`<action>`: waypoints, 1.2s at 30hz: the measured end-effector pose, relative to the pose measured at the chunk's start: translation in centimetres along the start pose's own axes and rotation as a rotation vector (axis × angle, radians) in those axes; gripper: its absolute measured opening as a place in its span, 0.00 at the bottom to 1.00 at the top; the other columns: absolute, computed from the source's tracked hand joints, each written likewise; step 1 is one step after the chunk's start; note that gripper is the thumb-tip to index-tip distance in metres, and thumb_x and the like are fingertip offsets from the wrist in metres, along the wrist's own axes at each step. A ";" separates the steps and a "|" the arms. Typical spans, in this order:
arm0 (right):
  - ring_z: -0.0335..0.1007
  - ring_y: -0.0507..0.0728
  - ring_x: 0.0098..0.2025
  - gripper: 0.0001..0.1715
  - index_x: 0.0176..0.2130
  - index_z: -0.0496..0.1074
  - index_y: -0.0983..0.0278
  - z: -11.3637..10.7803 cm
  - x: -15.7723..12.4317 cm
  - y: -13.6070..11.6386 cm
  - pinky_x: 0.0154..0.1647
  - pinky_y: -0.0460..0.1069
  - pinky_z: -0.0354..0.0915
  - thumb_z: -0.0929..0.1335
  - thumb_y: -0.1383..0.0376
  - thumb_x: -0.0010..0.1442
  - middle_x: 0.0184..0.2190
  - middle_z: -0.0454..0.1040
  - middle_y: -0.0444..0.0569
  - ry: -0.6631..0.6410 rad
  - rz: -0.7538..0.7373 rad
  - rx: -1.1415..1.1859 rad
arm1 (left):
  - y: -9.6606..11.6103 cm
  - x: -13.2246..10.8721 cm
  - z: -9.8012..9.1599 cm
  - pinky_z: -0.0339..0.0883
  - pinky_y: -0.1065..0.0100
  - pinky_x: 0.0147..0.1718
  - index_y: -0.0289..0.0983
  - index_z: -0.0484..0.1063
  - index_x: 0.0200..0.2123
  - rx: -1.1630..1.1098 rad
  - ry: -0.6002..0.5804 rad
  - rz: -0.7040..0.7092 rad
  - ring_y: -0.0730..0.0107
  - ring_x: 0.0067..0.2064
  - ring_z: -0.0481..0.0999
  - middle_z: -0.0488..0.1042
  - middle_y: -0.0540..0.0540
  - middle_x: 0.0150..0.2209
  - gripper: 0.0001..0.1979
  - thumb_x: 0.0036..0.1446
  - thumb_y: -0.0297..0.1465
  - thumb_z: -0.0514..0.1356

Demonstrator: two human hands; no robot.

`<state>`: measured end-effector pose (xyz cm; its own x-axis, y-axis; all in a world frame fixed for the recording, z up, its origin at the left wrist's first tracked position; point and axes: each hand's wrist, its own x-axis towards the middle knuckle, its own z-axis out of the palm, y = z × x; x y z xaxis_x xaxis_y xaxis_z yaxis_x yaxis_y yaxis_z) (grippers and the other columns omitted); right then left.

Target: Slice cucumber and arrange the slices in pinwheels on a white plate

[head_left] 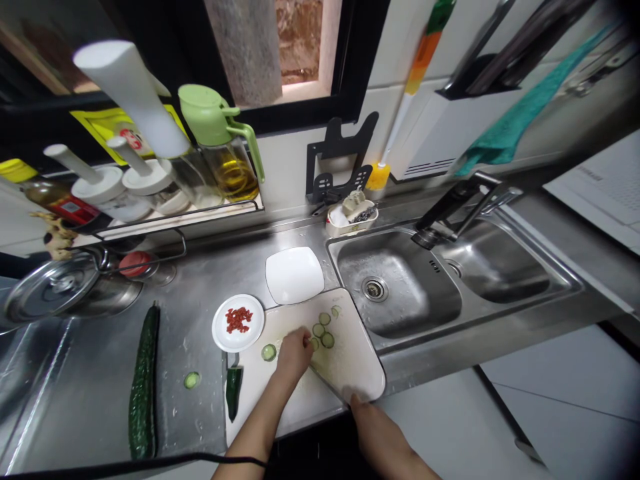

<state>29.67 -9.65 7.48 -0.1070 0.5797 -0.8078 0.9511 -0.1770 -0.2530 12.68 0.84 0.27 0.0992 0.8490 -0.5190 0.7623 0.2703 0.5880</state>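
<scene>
On the pale cutting board (300, 400), my left hand (296, 352) is closed with fingertips curled down beside several thin cucumber slices (327, 340). Whatever those fingers pinch is hidden under them. At the board's near edge my right hand (373, 423) is wrapped round a knife (330, 383), whose thin blade points toward the left hand. Left of that hand lies a single cucumber slice (269, 352). A dark green cucumber end piece (233, 392) rests at the board's left edge.
Nearby are a round plate (219, 333) of chopped red pieces, a white square plate (295, 273), a cucumber slice (191, 380) and a whole cucumber (144, 393). A double sink (400, 280) borders the board's right. Behind, a rack holds an oil bottle (230, 167). A black cable (200, 457) crosses the foreground.
</scene>
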 end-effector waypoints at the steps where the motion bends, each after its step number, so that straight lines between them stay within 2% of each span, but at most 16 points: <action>1: 0.71 0.61 0.49 0.32 0.58 0.63 0.73 0.0 0.0 0.1 0.46 0.50 0.64 0.52 0.80 0.57 0.47 0.74 0.62 0.006 -0.005 0.003 | -0.1 0.0 0.0 0.59 0.73 0.33 0.39 0.73 0.32 -0.008 0.011 0.000 0.74 0.33 0.71 0.75 0.51 0.29 0.08 0.50 0.22 0.57; 9: 0.72 0.59 0.46 0.31 0.56 0.65 0.70 0.3 0.6 1.0 0.44 0.49 0.64 0.52 0.79 0.59 0.45 0.75 0.59 0.046 -0.057 -0.042 | -2.1 -1.3 0.0 0.58 0.74 0.31 0.37 0.74 0.27 -0.117 0.146 -0.044 0.75 0.29 0.71 0.75 0.51 0.26 0.07 0.50 0.24 0.56; 14: 0.74 0.59 0.43 0.28 0.54 0.66 0.66 -1.0 0.4 0.8 0.37 0.47 0.64 0.55 0.79 0.58 0.41 0.77 0.55 0.024 -0.074 -0.095 | -3.3 -2.3 -0.1 0.57 0.74 0.31 0.37 0.73 0.27 -0.137 0.216 -0.095 0.75 0.28 0.71 0.74 0.52 0.24 0.06 0.51 0.26 0.56; 18: 0.74 0.59 0.42 0.29 0.51 0.67 0.67 -1.9 0.3 -0.2 0.35 0.46 0.63 0.55 0.81 0.55 0.38 0.77 0.55 0.033 -0.085 -0.126 | -3.6 -2.7 0.2 0.57 0.73 0.30 0.38 0.71 0.26 -0.118 0.269 -0.107 0.74 0.27 0.70 0.74 0.52 0.23 0.06 0.52 0.27 0.55; 22: 0.74 0.59 0.41 0.35 0.55 0.65 0.66 -2.3 0.9 -1.5 0.34 0.46 0.63 0.55 0.83 0.52 0.39 0.77 0.55 0.069 -0.062 -0.141 | -3.5 -2.8 0.4 0.56 0.73 0.30 0.38 0.70 0.25 -0.098 0.291 -0.108 0.73 0.27 0.70 0.73 0.51 0.23 0.08 0.54 0.27 0.54; 28: 0.75 0.61 0.41 0.32 0.54 0.67 0.67 -2.4 1.7 -2.7 0.35 0.48 0.65 0.54 0.82 0.55 0.40 0.77 0.58 0.120 -0.069 -0.159 | -3.0 -2.9 -0.1 0.55 0.72 0.30 0.38 0.71 0.25 -0.074 0.290 -0.107 0.71 0.28 0.69 0.73 0.50 0.23 0.09 0.54 0.27 0.53; 32: 0.75 0.59 0.41 0.31 0.52 0.68 0.66 -2.4 1.8 -3.0 0.36 0.47 0.64 0.55 0.83 0.54 0.39 0.77 0.56 0.107 -0.064 -0.156 | -3.0 -2.9 -0.1 0.56 0.71 0.31 0.38 0.72 0.26 -0.076 0.286 -0.122 0.71 0.28 0.70 0.74 0.49 0.24 0.09 0.54 0.27 0.53; 36: 0.75 0.59 0.42 0.33 0.54 0.66 0.67 -2.4 1.8 -3.3 0.36 0.47 0.65 0.54 0.83 0.54 0.41 0.77 0.57 0.095 -0.049 -0.167 | -3.1 -2.7 0.0 0.56 0.71 0.31 0.38 0.73 0.27 -0.106 0.279 -0.132 0.71 0.29 0.71 0.75 0.48 0.25 0.09 0.54 0.26 0.54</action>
<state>27.03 -6.06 8.12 -0.1343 0.6583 -0.7406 0.9811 -0.0169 -0.1929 10.04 -2.27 -0.10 -0.1861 0.8914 -0.4131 0.6849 0.4192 0.5960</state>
